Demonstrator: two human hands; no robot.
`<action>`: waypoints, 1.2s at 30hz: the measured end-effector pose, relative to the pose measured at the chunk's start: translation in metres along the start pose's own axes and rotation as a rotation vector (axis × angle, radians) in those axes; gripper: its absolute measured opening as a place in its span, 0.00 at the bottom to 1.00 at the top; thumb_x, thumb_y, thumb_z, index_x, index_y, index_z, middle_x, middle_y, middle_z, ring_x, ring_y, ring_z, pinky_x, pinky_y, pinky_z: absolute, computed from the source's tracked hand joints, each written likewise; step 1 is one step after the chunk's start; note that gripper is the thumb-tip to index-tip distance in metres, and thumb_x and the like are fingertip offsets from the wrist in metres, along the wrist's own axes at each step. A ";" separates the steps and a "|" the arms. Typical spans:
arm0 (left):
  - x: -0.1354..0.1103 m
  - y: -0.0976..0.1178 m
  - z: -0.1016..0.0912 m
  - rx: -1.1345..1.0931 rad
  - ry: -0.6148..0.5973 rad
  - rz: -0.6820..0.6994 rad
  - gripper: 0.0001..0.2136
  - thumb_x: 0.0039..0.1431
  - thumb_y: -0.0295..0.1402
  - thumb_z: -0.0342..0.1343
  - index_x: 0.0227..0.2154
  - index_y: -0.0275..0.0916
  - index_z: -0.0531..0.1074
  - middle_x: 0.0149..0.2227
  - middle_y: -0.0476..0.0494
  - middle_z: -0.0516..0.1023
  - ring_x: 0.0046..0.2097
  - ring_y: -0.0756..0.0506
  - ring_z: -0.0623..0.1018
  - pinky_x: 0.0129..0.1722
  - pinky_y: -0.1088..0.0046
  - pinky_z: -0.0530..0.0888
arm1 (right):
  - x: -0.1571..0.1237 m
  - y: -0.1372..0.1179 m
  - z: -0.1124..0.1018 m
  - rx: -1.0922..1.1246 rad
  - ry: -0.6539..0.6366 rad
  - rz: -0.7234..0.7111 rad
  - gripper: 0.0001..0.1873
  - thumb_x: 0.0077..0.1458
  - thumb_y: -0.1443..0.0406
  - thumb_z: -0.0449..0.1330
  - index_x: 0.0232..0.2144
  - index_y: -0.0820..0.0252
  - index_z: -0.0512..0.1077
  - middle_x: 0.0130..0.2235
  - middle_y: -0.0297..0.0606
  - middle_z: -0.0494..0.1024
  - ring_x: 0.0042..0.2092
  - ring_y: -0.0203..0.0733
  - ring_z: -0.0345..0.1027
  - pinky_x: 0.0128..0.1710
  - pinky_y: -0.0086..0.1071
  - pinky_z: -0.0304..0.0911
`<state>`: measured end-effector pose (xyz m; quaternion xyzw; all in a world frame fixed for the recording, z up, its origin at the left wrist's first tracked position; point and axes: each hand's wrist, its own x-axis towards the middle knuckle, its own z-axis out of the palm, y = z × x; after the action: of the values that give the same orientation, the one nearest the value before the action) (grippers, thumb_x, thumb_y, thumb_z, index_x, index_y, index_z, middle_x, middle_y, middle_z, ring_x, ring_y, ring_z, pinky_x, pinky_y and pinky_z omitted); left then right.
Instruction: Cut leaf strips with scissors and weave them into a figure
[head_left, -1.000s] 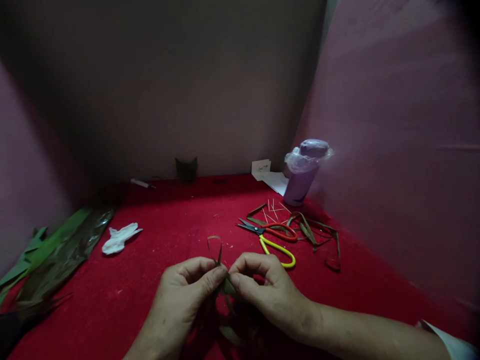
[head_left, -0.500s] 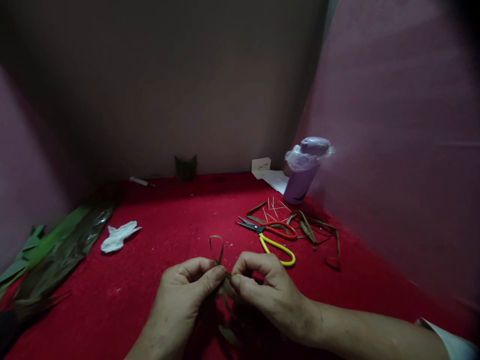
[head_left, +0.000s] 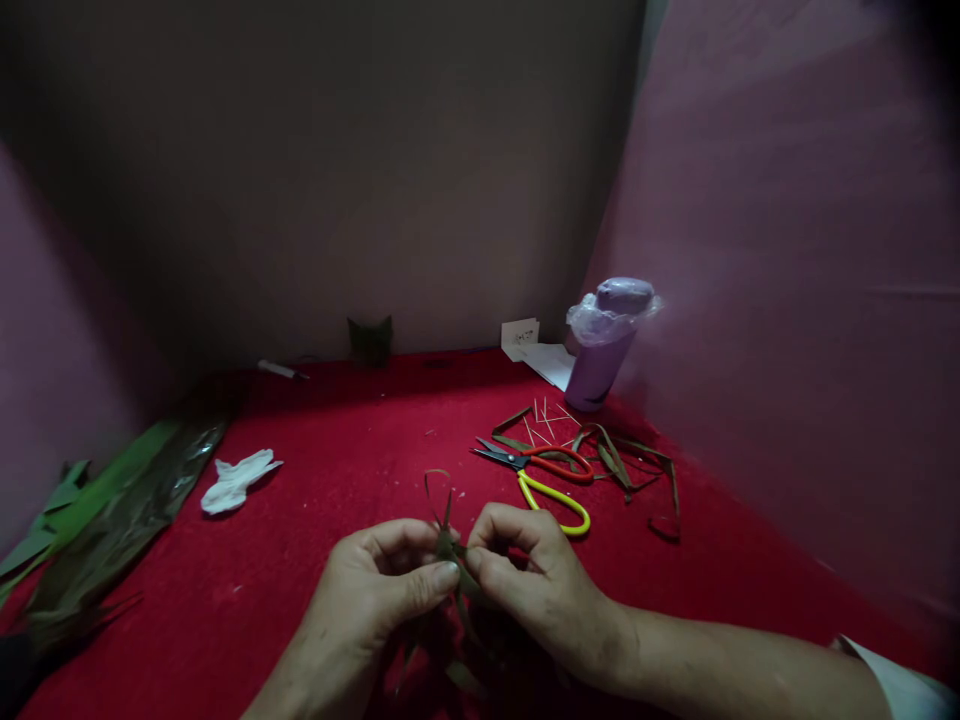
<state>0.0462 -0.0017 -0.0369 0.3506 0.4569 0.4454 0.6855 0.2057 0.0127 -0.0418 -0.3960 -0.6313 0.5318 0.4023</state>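
Between my hands is a small knot of folded green-brown leaf strips, with a thin loop standing up from its top and loose ends hanging below. My left hand pinches the knot between thumb and fingers. On the other side, my right hand has thumb and forefinger closed on a strip of it. The strip's lower ends are in shadow and partly hidden by my right hand. Just beyond my right hand lie scissors, blades parted, with one red and one yellow handle.
Toothpicks and loose leaf strips lie behind the scissors. A purple tumbler in plastic stands by the right wall, near white cards. Leftward are crumpled tissue, bagged leaves and a syringe-like tube. A woven leaf piece stands behind.
My left thumb has shifted lower, and more of the knot now shows between my hands. The upright loop has turned and looks narrower at its base. My right hand keeps its pinch.
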 end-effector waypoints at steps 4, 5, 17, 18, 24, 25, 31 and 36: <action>-0.001 0.002 0.001 -0.030 -0.053 -0.001 0.06 0.44 0.31 0.65 0.27 0.36 0.77 0.23 0.45 0.78 0.23 0.48 0.76 0.25 0.74 0.72 | -0.001 0.001 0.000 0.009 -0.002 0.018 0.09 0.50 0.66 0.53 0.20 0.59 0.60 0.18 0.26 0.58 0.19 0.28 0.52 0.18 0.23 0.49; -0.001 0.002 0.002 -0.036 -0.063 0.001 0.06 0.46 0.32 0.63 0.27 0.36 0.77 0.23 0.45 0.78 0.24 0.48 0.76 0.25 0.74 0.72 | -0.001 0.001 0.000 0.003 -0.004 0.017 0.09 0.50 0.67 0.53 0.20 0.59 0.60 0.17 0.25 0.58 0.19 0.27 0.52 0.18 0.23 0.49; 0.001 0.000 0.002 -0.018 -0.028 0.002 0.07 0.46 0.34 0.63 0.23 0.34 0.76 0.20 0.46 0.77 0.22 0.49 0.75 0.24 0.76 0.71 | -0.002 0.003 -0.003 -0.040 -0.045 0.006 0.07 0.49 0.68 0.52 0.20 0.60 0.60 0.19 0.27 0.58 0.21 0.29 0.52 0.19 0.23 0.50; 0.001 -0.001 0.002 -0.016 -0.028 -0.002 0.07 0.47 0.34 0.62 0.23 0.34 0.76 0.20 0.46 0.77 0.22 0.49 0.75 0.24 0.75 0.71 | -0.002 0.003 -0.003 -0.041 -0.051 0.001 0.07 0.49 0.68 0.52 0.20 0.60 0.60 0.20 0.27 0.58 0.21 0.28 0.52 0.20 0.24 0.50; 0.000 0.003 0.008 -0.028 0.030 -0.004 0.08 0.45 0.34 0.64 0.22 0.34 0.76 0.19 0.47 0.76 0.21 0.51 0.73 0.22 0.78 0.69 | 0.000 0.003 -0.005 -0.094 -0.050 -0.027 0.09 0.50 0.68 0.53 0.20 0.60 0.61 0.20 0.27 0.59 0.22 0.29 0.53 0.21 0.24 0.51; 0.000 0.005 0.008 -0.026 0.054 0.008 0.08 0.44 0.34 0.64 0.22 0.34 0.76 0.18 0.48 0.75 0.20 0.52 0.72 0.22 0.79 0.69 | 0.001 0.002 -0.004 -0.125 -0.048 -0.034 0.09 0.51 0.68 0.52 0.20 0.61 0.62 0.20 0.28 0.60 0.22 0.29 0.54 0.22 0.24 0.52; 0.000 0.006 0.003 -0.018 0.127 0.063 0.09 0.43 0.36 0.64 0.24 0.35 0.76 0.19 0.49 0.74 0.21 0.52 0.71 0.22 0.78 0.69 | -0.001 -0.002 -0.005 -0.338 0.161 -0.415 0.06 0.55 0.69 0.53 0.36 0.58 0.68 0.39 0.38 0.69 0.42 0.40 0.62 0.44 0.34 0.58; 0.000 0.003 0.000 0.054 0.147 0.110 0.09 0.46 0.37 0.62 0.26 0.35 0.76 0.22 0.49 0.74 0.23 0.53 0.70 0.22 0.79 0.66 | -0.006 -0.002 -0.004 -0.474 0.130 -0.476 0.01 0.52 0.69 0.57 0.30 0.60 0.69 0.34 0.37 0.66 0.38 0.41 0.61 0.40 0.37 0.57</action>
<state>0.0452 -0.0004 -0.0340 0.3599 0.4981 0.4943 0.6149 0.2111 0.0084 -0.0399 -0.3532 -0.7851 0.2351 0.4512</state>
